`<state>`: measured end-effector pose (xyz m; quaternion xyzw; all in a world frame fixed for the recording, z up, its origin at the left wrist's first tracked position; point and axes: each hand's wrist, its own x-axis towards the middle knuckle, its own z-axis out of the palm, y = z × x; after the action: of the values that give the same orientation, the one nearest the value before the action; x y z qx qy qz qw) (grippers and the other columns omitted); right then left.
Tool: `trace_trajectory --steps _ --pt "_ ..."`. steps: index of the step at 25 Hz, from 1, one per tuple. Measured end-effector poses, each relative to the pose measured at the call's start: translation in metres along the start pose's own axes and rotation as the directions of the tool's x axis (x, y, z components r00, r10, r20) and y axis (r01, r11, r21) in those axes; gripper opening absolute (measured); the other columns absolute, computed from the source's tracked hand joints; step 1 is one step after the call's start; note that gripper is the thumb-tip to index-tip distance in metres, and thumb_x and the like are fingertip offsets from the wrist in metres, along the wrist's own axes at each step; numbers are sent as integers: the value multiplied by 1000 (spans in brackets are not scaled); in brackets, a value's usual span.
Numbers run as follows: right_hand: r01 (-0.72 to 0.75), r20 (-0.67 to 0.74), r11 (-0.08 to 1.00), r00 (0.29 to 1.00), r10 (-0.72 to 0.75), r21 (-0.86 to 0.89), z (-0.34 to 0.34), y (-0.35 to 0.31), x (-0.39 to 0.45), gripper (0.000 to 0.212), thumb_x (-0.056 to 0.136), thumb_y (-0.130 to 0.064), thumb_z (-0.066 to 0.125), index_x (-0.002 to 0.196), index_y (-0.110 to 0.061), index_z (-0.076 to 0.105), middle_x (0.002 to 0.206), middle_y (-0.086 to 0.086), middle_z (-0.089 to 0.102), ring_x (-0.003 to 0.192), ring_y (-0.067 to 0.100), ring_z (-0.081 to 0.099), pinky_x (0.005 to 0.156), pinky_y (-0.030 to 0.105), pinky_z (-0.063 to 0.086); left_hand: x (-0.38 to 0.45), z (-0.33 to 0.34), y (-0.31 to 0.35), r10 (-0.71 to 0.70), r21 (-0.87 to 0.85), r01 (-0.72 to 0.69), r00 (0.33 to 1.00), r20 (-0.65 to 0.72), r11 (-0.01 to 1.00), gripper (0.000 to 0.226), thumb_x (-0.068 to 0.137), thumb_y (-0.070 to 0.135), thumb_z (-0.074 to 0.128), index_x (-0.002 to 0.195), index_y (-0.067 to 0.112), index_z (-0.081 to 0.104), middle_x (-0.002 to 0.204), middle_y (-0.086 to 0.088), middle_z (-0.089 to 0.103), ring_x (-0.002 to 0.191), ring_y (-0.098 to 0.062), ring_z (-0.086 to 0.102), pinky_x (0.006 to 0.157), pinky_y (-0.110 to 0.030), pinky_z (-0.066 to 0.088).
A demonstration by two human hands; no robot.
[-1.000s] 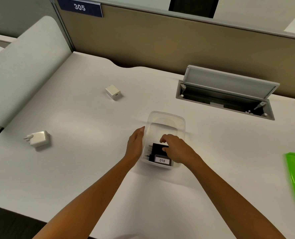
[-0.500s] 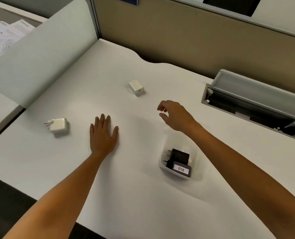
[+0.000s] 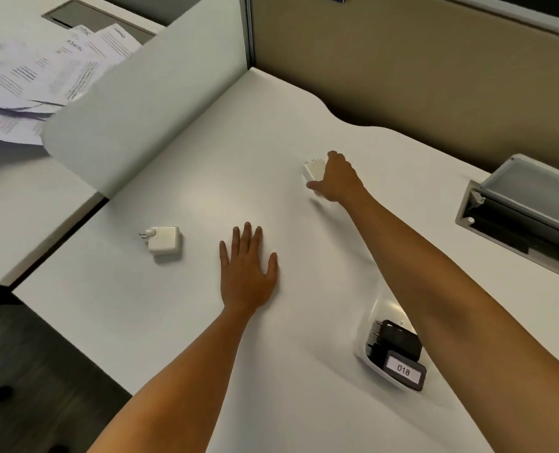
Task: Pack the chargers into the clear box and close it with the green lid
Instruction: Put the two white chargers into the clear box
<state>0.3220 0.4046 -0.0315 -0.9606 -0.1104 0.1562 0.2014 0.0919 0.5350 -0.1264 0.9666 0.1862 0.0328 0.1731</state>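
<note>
White laminate tabletop [image 3: 304,403] carries everything. Taking the clear plastic box [image 3: 374,313] as landmark: the right hand [image 3: 338,181] is stretched far beyond it, its grip curled closed round a small white cube charger [image 3: 313,168]. The left hand [image 3: 247,269] lies flat, fingers spread, holding nothing, to the box's left. Three chargers show: one black charger [image 3: 396,341] inside the box behind a "018" label [image 3: 403,371], the gripped cube, and one white two-pin charger [image 3: 163,240] further left.
</note>
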Motion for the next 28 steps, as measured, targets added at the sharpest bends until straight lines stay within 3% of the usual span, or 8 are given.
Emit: trace_trajectory --steps 4,7,10,13,17,20,25,28 --pt "-4 -92 992 996 -8 -126 23 -1 9 57 88 -33 65 130 -1 43 131 17 50 119 34 53 90 39 45 1 3 -2 2 15 -2 1000 11 1000 68 97 54 28 158 24 19 168 2 12 155 -17 1 125 -49 5" --pt "26 -80 993 996 -35 -114 18 6 4 55 86 -32 65 127 0 47 129 18 53 117 35 53 90 39 44 1 3 -1 2 26 -2 1000 10 1000 68 97 54 28 158 24 19 168 2 12 155 -18 1 125 -49 5" --pt "42 -40 999 998 -41 25 5 20 -20 59 83 -35 69 130 -5 50 130 14 56 117 33 54 94 39 44 1 1 0 14 24 -15 1000 13 1000 68 98 54 28 158 23 20 167 1 12 155 -18 2 125 -49 5" --pt "31 -95 967 995 -7 254 -18 34 -58 59 78 -34 75 129 -14 53 127 5 60 109 25 59 90 38 51 1 1 0 11 24 -11 1000 13 1000 68 98 53 29 158 22 20 167 0 13 155 -19 2 125 -50 5" --pt "28 -122 913 992 24 408 -56 66 -132 54 74 -35 79 122 -27 56 113 -9 60 92 7 61 68 16 45 1 -1 1 59 33 -61 997 42 998 68 98 52 29 158 20 21 167 -1 14 155 -21 3 124 -51 3" --pt "-32 -80 950 995 59 310 -74 97 -190 59 73 -37 81 125 -32 54 111 -15 56 92 7 59 73 19 46 5 0 0 176 37 -179 981 75 983 65 99 50 29 157 21 22 167 0 16 155 -21 5 124 -54 3" --pt "-144 173 988 976 131 62 -65 145 -250 59 72 -21 83 124 -25 54 123 -2 58 106 19 55 90 33 52 5 2 -2 181 24 -183 982 51 983 64 99 49 32 156 21 25 166 0 21 154 -22 9 124 -54 5" --pt "-166 214 985 965 154 37 -41 156 -260 58 77 -15 79 127 -21 51 129 1 54 108 17 52 91 28 45 6 3 -3 181 21 -183 982 49 983 64 98 50 32 155 21 26 166 0 21 154 -21 10 124 -54 5"
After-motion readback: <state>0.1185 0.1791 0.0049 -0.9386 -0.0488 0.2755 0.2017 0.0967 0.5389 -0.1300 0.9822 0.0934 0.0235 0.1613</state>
